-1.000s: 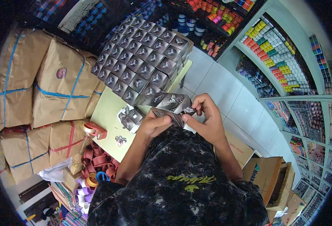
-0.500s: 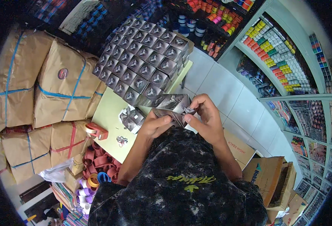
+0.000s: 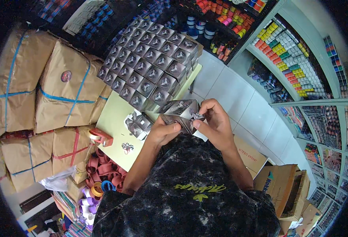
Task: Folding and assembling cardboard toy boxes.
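A small dark grey printed cardboard box (image 3: 182, 106) is in front of my chest, one end open with its flaps out. My left hand (image 3: 160, 132) is closed round its near left side, thumb on top. With thumb and index finger, my right hand (image 3: 216, 124) pinches a flap at the box's right end. To the left of the box, a small pile of similar printed card pieces (image 3: 139, 125) lies on the pale yellow table (image 3: 114, 118). Beyond my hands stands a large block of matching boxes (image 3: 146, 63), lined up in rows.
A red tape dispenser (image 3: 102, 137) and a little dark cluster (image 3: 127, 148) are on the table. Wrapped brown parcels (image 3: 65, 87) are stacked at the left, above red rings (image 3: 102, 170). Shelves of coloured spools (image 3: 288, 59) line the right. Open cartons (image 3: 280, 189) stand by my right elbow.
The box has tipped slightly in my hands, so more of its pale inside shows. Both hands keep their grip in nearly the same place.
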`<action>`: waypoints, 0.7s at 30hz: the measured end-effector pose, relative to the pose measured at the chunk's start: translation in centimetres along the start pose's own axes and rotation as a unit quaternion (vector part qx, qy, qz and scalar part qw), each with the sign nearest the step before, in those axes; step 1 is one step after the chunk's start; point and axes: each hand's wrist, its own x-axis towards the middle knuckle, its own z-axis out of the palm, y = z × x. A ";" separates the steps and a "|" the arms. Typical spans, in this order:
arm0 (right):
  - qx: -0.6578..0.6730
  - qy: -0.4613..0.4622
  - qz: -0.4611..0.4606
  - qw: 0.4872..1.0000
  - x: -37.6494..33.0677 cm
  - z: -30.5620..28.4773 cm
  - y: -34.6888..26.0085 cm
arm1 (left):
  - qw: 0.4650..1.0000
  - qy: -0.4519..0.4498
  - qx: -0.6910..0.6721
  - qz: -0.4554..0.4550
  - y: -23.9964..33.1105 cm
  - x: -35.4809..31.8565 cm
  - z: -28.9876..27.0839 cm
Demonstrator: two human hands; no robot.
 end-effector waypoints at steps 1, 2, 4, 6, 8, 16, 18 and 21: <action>0.000 0.000 0.000 1.000 0.0 0.0 0.0 | 1.000 0.000 0.000 0.000 0.1 0.0 0.1; 0.007 0.001 -0.003 1.000 0.0 -0.1 0.1 | 1.000 0.001 0.004 0.002 0.2 -0.1 0.4; 0.014 0.001 -0.006 1.000 0.0 -0.2 0.0 | 1.000 0.003 0.008 0.004 0.3 -0.2 0.5; 0.021 -0.008 -0.001 1.000 0.0 -0.2 -0.1 | 1.000 0.004 0.029 -0.008 0.4 -0.4 0.5; 0.024 -0.007 0.001 1.000 -0.1 -0.1 -0.1 | 1.000 -0.001 0.020 -0.011 0.2 -0.5 0.2; 0.018 -0.011 0.005 1.000 -0.2 0.2 -0.1 | 0.998 -0.056 -0.023 -0.030 0.2 -0.9 -0.1; 0.029 -0.009 0.017 0.999 -0.3 0.2 -0.1 | 0.999 -0.037 -0.010 -0.015 0.2 -0.8 0.2; 0.036 0.005 0.030 0.999 -0.4 0.4 -0.2 | 0.999 -0.025 -0.015 -0.019 0.0 -0.9 0.2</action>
